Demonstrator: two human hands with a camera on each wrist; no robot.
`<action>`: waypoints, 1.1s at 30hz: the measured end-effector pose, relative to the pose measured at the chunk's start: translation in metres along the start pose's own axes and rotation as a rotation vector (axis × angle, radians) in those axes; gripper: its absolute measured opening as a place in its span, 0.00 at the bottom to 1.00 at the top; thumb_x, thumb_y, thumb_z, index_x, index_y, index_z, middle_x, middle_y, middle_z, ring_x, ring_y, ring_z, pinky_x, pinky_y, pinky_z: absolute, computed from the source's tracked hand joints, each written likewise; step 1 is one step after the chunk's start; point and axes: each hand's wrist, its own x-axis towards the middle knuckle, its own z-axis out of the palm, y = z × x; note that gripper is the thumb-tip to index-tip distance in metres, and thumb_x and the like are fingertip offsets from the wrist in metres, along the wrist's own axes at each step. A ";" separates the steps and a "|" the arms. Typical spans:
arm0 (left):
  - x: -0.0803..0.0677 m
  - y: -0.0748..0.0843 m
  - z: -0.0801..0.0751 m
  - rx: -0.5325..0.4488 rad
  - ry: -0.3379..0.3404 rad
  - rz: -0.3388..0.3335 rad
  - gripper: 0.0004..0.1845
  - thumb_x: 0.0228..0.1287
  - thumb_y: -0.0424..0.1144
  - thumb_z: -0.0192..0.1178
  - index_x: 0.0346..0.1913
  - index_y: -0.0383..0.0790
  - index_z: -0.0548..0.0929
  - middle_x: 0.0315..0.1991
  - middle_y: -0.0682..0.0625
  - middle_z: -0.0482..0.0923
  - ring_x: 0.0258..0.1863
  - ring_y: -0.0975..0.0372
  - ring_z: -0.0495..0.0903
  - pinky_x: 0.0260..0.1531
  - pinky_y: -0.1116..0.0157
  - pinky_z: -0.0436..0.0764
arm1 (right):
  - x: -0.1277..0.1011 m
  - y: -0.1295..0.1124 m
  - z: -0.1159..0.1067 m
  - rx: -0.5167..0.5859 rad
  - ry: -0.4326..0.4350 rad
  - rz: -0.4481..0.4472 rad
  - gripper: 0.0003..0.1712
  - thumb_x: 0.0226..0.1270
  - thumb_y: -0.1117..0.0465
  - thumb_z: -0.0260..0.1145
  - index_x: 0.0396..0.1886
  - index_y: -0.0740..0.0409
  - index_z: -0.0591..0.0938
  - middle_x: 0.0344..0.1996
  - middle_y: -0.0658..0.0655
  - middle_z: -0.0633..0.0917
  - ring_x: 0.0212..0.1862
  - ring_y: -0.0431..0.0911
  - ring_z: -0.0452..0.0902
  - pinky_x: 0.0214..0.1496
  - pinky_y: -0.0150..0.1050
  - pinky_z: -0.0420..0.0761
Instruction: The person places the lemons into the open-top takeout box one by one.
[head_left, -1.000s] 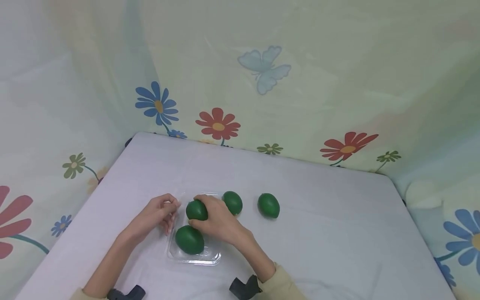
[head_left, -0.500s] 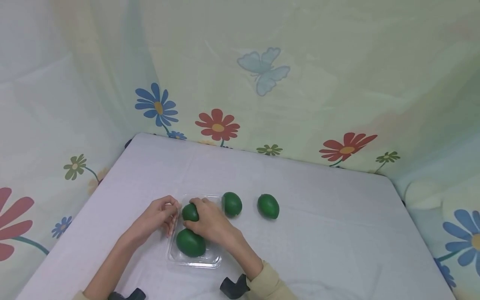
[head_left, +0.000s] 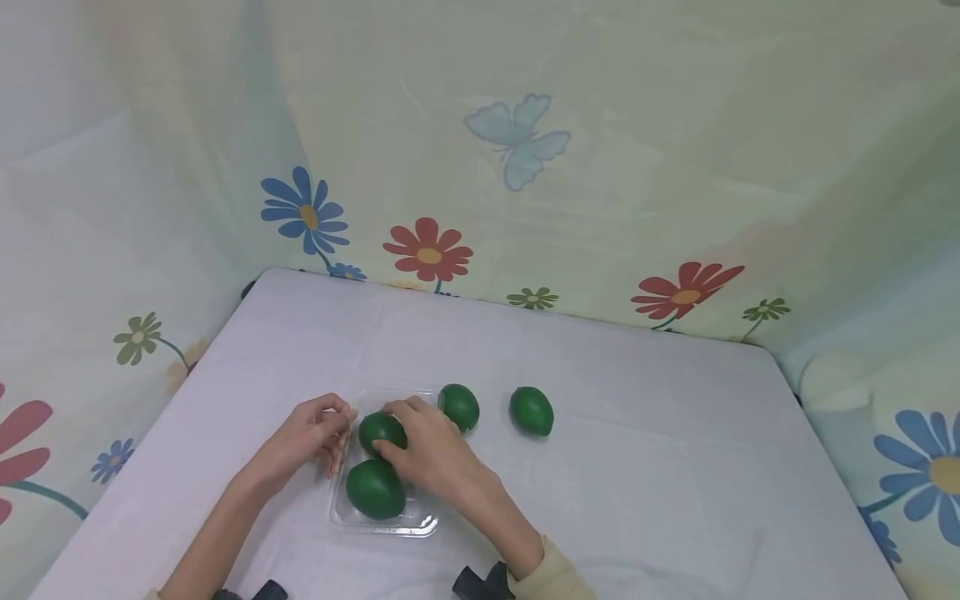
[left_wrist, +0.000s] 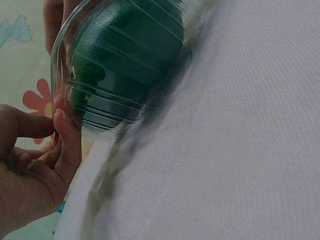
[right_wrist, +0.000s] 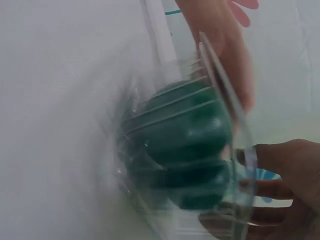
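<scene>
A clear plastic box (head_left: 422, 528) holds two green limes: a front lime (head_left: 376, 490) and a rear lime (head_left: 381, 432). My left hand (head_left: 306, 433) pinches the box's left rim between thumb and fingers, plain to see in the left wrist view. Over the rear lime, my right hand (head_left: 435, 450) reaches in from the right. Its thumb and fingertips rest at that lime's edge, and the right wrist view shows the fingers (right_wrist: 267, 189) fairly straight above the box's rim. Against the right side of the box lies another lime (head_left: 459, 407).
A separate lime (head_left: 532, 411) lies further right on the white-covered table (head_left: 637, 467). A flowered curtain (head_left: 585, 200) hangs behind and along both sides. Dark wrist mounts (head_left: 483, 582) show at the near edge of the head view.
The rear lime has shifted slightly left and come down in the box. My right hand has loosened around it, showing more of it. The left hand keeps its place on the rim.
</scene>
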 end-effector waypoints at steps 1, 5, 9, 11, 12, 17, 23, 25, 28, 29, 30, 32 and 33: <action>0.000 0.000 0.000 -0.001 0.002 -0.002 0.16 0.80 0.41 0.51 0.47 0.26 0.72 0.23 0.47 0.75 0.16 0.60 0.76 0.20 0.61 0.83 | -0.003 0.001 -0.004 0.004 0.023 -0.013 0.23 0.70 0.53 0.72 0.61 0.54 0.82 0.56 0.54 0.85 0.54 0.45 0.83 0.52 0.38 0.85; -0.001 0.002 0.000 -0.003 0.012 -0.013 0.15 0.80 0.40 0.51 0.47 0.26 0.72 0.23 0.47 0.75 0.16 0.60 0.76 0.20 0.62 0.83 | -0.018 0.008 -0.020 0.041 0.107 -0.045 0.21 0.69 0.55 0.73 0.59 0.53 0.83 0.56 0.53 0.85 0.48 0.44 0.84 0.45 0.32 0.84; -0.001 0.004 0.000 -0.005 0.019 -0.022 0.14 0.79 0.39 0.51 0.47 0.26 0.72 0.23 0.47 0.75 0.16 0.60 0.76 0.20 0.62 0.83 | -0.031 0.019 -0.037 0.072 0.212 -0.074 0.20 0.67 0.58 0.75 0.57 0.55 0.84 0.53 0.54 0.86 0.44 0.45 0.86 0.42 0.32 0.86; -0.001 0.004 0.000 -0.006 0.019 -0.023 0.14 0.79 0.39 0.51 0.47 0.26 0.72 0.22 0.47 0.75 0.16 0.60 0.76 0.20 0.62 0.83 | -0.035 0.026 -0.045 0.074 0.269 -0.082 0.20 0.64 0.61 0.76 0.56 0.57 0.84 0.51 0.55 0.87 0.42 0.46 0.85 0.40 0.33 0.86; -0.001 0.004 0.000 -0.008 0.019 -0.022 0.14 0.79 0.39 0.51 0.47 0.26 0.72 0.22 0.47 0.75 0.16 0.60 0.76 0.20 0.62 0.83 | -0.036 0.029 -0.048 0.070 0.296 -0.079 0.20 0.63 0.62 0.77 0.55 0.58 0.85 0.51 0.55 0.87 0.43 0.47 0.86 0.40 0.33 0.86; -0.002 0.003 0.001 0.000 0.018 -0.019 0.14 0.80 0.39 0.51 0.47 0.26 0.72 0.22 0.47 0.75 0.16 0.60 0.77 0.20 0.62 0.83 | -0.041 0.048 -0.065 -0.012 0.362 -0.014 0.22 0.62 0.62 0.78 0.55 0.58 0.85 0.52 0.56 0.88 0.46 0.48 0.86 0.41 0.37 0.87; -0.001 0.002 0.003 0.004 0.020 -0.018 0.14 0.80 0.39 0.51 0.47 0.26 0.72 0.22 0.47 0.75 0.16 0.60 0.77 0.20 0.62 0.83 | -0.046 0.082 -0.082 -0.150 0.374 0.142 0.26 0.63 0.58 0.78 0.59 0.59 0.83 0.58 0.62 0.84 0.59 0.58 0.82 0.52 0.54 0.87; -0.002 0.002 0.003 0.005 0.020 -0.020 0.14 0.80 0.39 0.51 0.47 0.26 0.72 0.22 0.47 0.75 0.16 0.59 0.77 0.20 0.62 0.83 | -0.048 0.095 -0.084 -0.158 0.332 0.204 0.29 0.63 0.56 0.77 0.62 0.60 0.82 0.61 0.64 0.82 0.62 0.61 0.79 0.54 0.58 0.85; -0.002 0.002 0.004 0.007 0.025 -0.026 0.14 0.79 0.39 0.51 0.46 0.27 0.72 0.22 0.47 0.75 0.15 0.59 0.77 0.20 0.62 0.83 | -0.049 0.109 -0.084 -0.126 0.242 0.276 0.33 0.64 0.53 0.76 0.66 0.60 0.78 0.65 0.65 0.79 0.65 0.64 0.76 0.59 0.63 0.81; -0.002 0.002 0.004 0.006 0.027 -0.027 0.14 0.79 0.39 0.51 0.46 0.27 0.72 0.22 0.47 0.75 0.15 0.59 0.77 0.20 0.62 0.83 | -0.049 0.113 -0.083 -0.113 0.211 0.297 0.35 0.65 0.52 0.76 0.68 0.60 0.77 0.66 0.66 0.78 0.66 0.64 0.75 0.60 0.63 0.80; -0.002 0.003 0.004 0.007 0.027 -0.027 0.14 0.79 0.40 0.51 0.46 0.27 0.72 0.22 0.47 0.75 0.16 0.59 0.77 0.20 0.62 0.83 | -0.048 0.115 -0.082 -0.103 0.183 0.317 0.36 0.65 0.52 0.76 0.69 0.60 0.76 0.66 0.66 0.77 0.66 0.64 0.75 0.61 0.63 0.80; -0.003 0.003 0.004 0.005 0.028 -0.026 0.14 0.79 0.40 0.51 0.46 0.27 0.72 0.22 0.47 0.75 0.16 0.59 0.77 0.20 0.63 0.82 | -0.046 0.119 -0.079 -0.086 0.142 0.350 0.37 0.65 0.51 0.75 0.70 0.59 0.75 0.66 0.67 0.78 0.65 0.64 0.76 0.61 0.62 0.80; -0.003 0.003 0.004 0.003 0.029 -0.025 0.14 0.79 0.40 0.51 0.46 0.27 0.72 0.22 0.47 0.75 0.16 0.59 0.77 0.20 0.63 0.82 | -0.045 0.121 -0.077 -0.084 0.129 0.362 0.37 0.66 0.52 0.75 0.70 0.59 0.75 0.64 0.67 0.78 0.63 0.63 0.77 0.60 0.62 0.81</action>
